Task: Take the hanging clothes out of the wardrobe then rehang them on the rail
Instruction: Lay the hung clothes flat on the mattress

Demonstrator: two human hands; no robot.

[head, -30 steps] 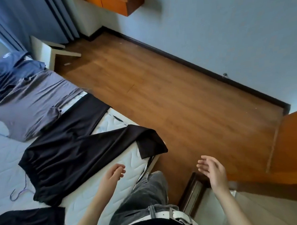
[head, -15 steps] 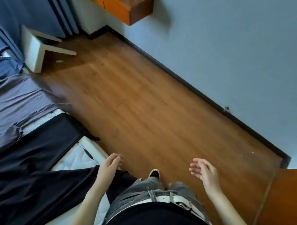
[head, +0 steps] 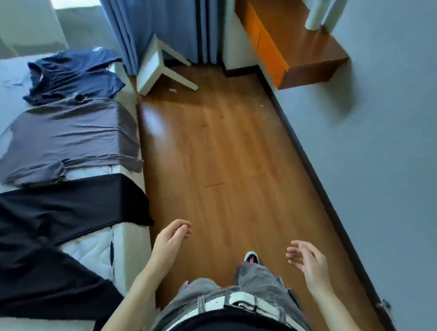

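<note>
Clothes (head: 62, 157) are lying spread flat in a row along the bed (head: 131, 246), out of the wardrobe, which is not showing in this head view. A crumpled navy shirt (head: 75, 74) is sitting farthest off, a smoother grey top (head: 68, 127) next, then soft black garments (head: 64, 209) draping over the quilted white mattress edge. They are probably laid out singly so that each can be lifted in turn. The left hand (head: 170, 240) and right hand (head: 309, 261) are hovering well apart over the glossy wooden floor (head: 224, 152), fingers loose and holding nothing, touching no garment. No rail is showing.
</note>
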